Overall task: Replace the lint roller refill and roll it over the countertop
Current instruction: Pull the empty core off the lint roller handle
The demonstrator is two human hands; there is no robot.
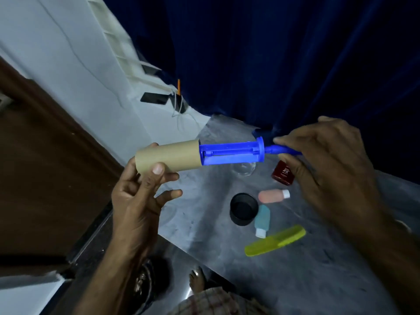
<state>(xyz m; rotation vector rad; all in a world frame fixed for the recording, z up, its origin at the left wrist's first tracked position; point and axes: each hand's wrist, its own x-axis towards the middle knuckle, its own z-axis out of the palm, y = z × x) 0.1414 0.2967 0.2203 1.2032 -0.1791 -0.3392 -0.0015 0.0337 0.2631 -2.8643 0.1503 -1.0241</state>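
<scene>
A blue plastic lint roller [236, 152] is held level above the grey countertop [318, 264]. My right hand [327, 164] grips its handle at the right. A bare brown cardboard tube [168, 159] sits on only the left end of the roller's core, leaving most of the blue core showing. My left hand [141, 196] pinches that tube between thumb and fingers.
On the countertop lie a black round cup [243, 209], a pink bottle [273, 195], a teal bottle [262, 220], a yellow-green comb [275, 241], a dark red box [283, 172] and a clear glass [244, 169]. A dark blue curtain [272, 53] hangs behind. A white wall [68, 64] stands left.
</scene>
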